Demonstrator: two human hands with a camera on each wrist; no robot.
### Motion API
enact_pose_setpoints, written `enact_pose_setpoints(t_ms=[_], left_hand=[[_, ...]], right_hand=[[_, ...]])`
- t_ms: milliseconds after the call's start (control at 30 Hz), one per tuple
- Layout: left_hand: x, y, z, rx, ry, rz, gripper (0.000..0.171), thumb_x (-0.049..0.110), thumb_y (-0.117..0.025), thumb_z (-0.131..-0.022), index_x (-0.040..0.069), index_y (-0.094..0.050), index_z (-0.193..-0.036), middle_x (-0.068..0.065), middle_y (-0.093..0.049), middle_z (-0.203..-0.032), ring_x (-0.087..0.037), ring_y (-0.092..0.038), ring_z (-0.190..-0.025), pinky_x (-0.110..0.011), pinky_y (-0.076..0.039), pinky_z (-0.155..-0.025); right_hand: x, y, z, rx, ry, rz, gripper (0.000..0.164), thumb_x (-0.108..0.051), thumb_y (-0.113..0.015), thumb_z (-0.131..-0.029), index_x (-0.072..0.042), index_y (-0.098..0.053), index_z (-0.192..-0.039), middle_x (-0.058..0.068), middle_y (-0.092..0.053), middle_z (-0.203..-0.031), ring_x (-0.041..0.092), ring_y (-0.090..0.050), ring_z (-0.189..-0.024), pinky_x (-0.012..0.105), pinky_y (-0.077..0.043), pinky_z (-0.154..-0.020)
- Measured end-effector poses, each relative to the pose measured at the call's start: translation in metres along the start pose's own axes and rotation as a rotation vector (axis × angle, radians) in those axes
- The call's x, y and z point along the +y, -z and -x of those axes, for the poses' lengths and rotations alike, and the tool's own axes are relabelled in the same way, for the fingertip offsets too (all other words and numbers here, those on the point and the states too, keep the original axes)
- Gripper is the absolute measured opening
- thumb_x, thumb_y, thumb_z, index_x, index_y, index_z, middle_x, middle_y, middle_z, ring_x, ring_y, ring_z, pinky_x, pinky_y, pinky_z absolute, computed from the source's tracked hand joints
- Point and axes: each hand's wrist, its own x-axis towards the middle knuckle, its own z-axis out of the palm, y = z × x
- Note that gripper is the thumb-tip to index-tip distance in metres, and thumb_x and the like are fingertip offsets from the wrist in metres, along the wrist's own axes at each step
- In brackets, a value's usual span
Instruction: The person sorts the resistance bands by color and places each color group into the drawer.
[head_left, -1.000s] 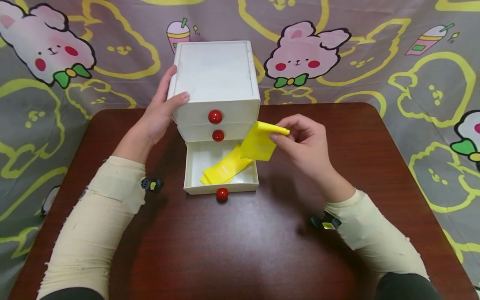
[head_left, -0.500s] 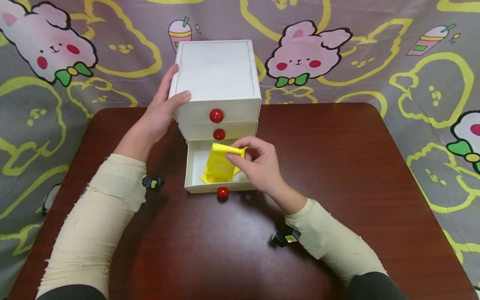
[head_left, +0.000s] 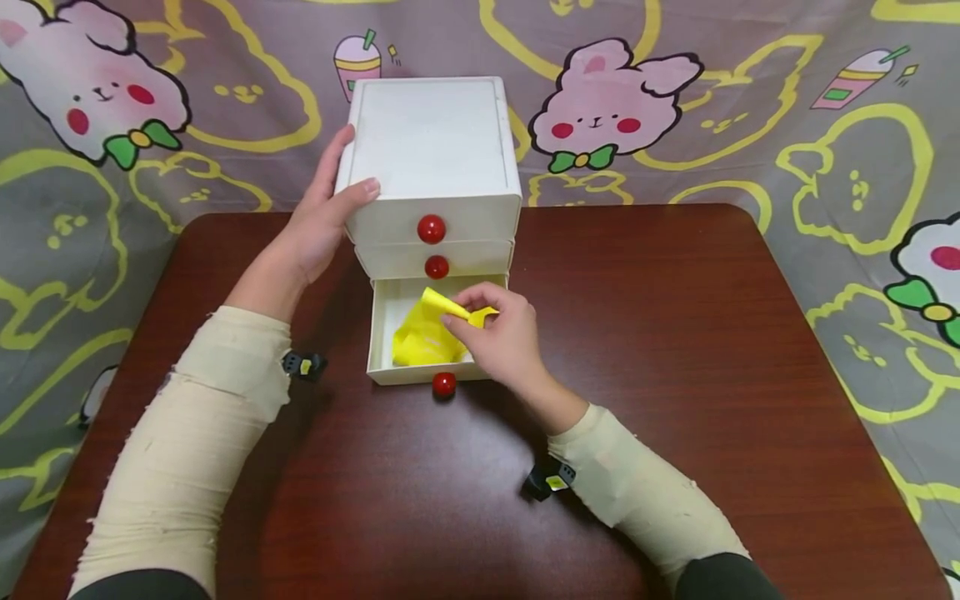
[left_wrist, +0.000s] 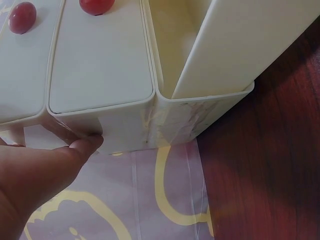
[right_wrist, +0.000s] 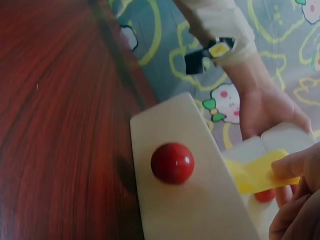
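Note:
A white drawer cabinet [head_left: 435,137] with red knobs stands on the table, its bottom drawer [head_left: 384,377] pulled out and its upper two pushed in. My left hand [head_left: 318,221] rests against the cabinet's left side near the top, thumb over the edge; the left wrist view shows the thumb [left_wrist: 86,145] on the side wall. Over the open drawer my right hand [head_left: 501,329] pinches a thin yellow packet [head_left: 426,335] by its rolled upper edge. Its lower part hangs down into the drawer, overlapping the yellow packets there. In the right wrist view the yellow packet [right_wrist: 260,172] shows between thumb and fingers.
The red knob [head_left: 444,385] of the open drawer sticks out toward the front. Dark reddish-brown tabletop [head_left: 675,333] spreads around the cabinet. A cartoon-patterned curtain [head_left: 712,100] hangs behind it.
My right hand has moved left from beside the cabinet to over the open drawer, carrying the yellow packet and lowering it inside. The left hand has stayed on the cabinet.

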Motion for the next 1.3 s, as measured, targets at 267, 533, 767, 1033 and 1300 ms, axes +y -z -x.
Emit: enact_pose_setpoints(t_ms=[267, 533, 767, 1033, 1300], left_hand=[[-0.001, 0.001, 0.000, 0.002, -0.010, -0.011, 0.076, 0.034, -0.060, -0.096, 0.041, -0.016, -0.158, 0.004, -0.012, -0.161, -0.021, -0.018, -0.141, -0.043, -0.022, -0.115], [-0.001, 0.000, -0.001, 0.001, -0.007, -0.017, 0.076, 0.034, -0.059, -0.096, 0.042, -0.016, -0.158, 0.004, -0.012, -0.162, -0.022, -0.019, -0.141, -0.045, -0.023, -0.115], [0.000, 0.000, 0.001, -0.003, -0.016, 0.004, 0.076, 0.032, -0.059, -0.096, 0.040, -0.016, -0.158, 0.002, -0.013, -0.161, -0.023, -0.018, -0.141, -0.044, -0.022, -0.115], [0.000, -0.001, 0.001, 0.003, -0.014, 0.009, 0.076, 0.031, -0.060, -0.096, 0.040, -0.016, -0.158, 0.003, -0.011, -0.162, -0.021, -0.016, -0.142, -0.041, -0.020, -0.115], [0.000, 0.000, 0.000, 0.007, 0.003, -0.003, 0.077, 0.033, -0.060, -0.096, 0.043, -0.016, -0.157, 0.006, -0.010, -0.162, -0.019, -0.014, -0.143, -0.042, -0.016, -0.116]], right_hand=[[0.009, 0.009, -0.007, 0.011, -0.039, 0.198, 0.015, -0.017, -0.085, -0.079, -0.012, -0.074, -0.088, -0.003, -0.068, -0.079, 0.025, -0.061, -0.075, 0.033, -0.043, -0.060], [0.019, 0.018, -0.009, 0.015, -0.068, 0.261, 0.019, -0.020, -0.087, -0.077, -0.013, -0.075, -0.089, -0.004, -0.069, -0.080, 0.027, -0.058, -0.071, 0.035, -0.039, -0.057], [0.030, 0.030, -0.006, 0.039, -0.069, 0.304, 0.025, -0.021, -0.090, -0.074, -0.011, -0.075, -0.093, 0.000, -0.071, -0.084, 0.019, -0.054, -0.068, 0.035, -0.043, -0.060], [0.029, 0.047, 0.015, 0.123, -0.061, 0.257, 0.019, -0.017, -0.087, -0.077, -0.010, -0.075, -0.091, -0.001, -0.071, -0.081, 0.020, -0.055, -0.062, 0.031, -0.040, -0.054], [0.025, 0.042, 0.054, 0.199, 0.071, 0.085, 0.014, -0.009, -0.085, -0.079, -0.008, -0.075, -0.088, -0.002, -0.070, -0.079, 0.009, -0.031, -0.039, 0.022, -0.023, -0.037]])
